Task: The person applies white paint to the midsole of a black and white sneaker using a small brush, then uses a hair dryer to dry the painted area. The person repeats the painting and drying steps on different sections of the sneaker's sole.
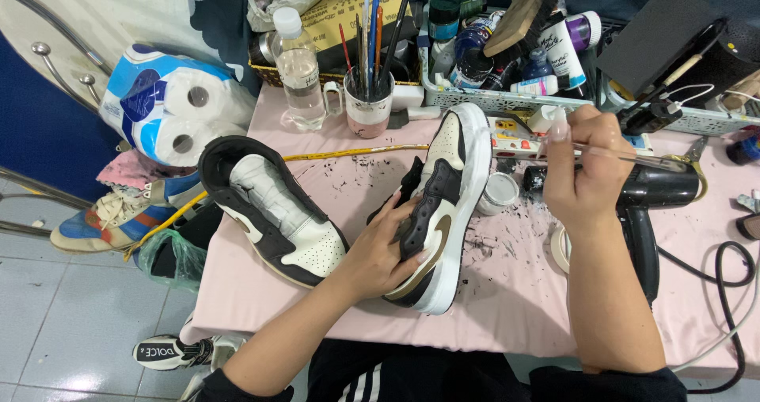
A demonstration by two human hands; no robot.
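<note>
My left hand (381, 247) grips a black, cream and gold sneaker (445, 204), holding it on its side on the pink table (514, 291) with the white sole facing right. My right hand (582, 172) is raised to the right of the shoe's toe and pinches a thin clear-handled paintbrush (633, 158), whose handle runs off to the right. A small white paint pot (499, 194) stands just below the brush, beside the sole. The matching second sneaker (273, 212) lies to the left, stuffed with white paper.
A black heat gun (645, 212) lies right of my hand, its cable looping at the edge. Behind stand a mug of brushes (369, 101), a water bottle (299, 69) and baskets of paint bottles (507, 61). Toilet rolls (178, 105) and other shoes sit left.
</note>
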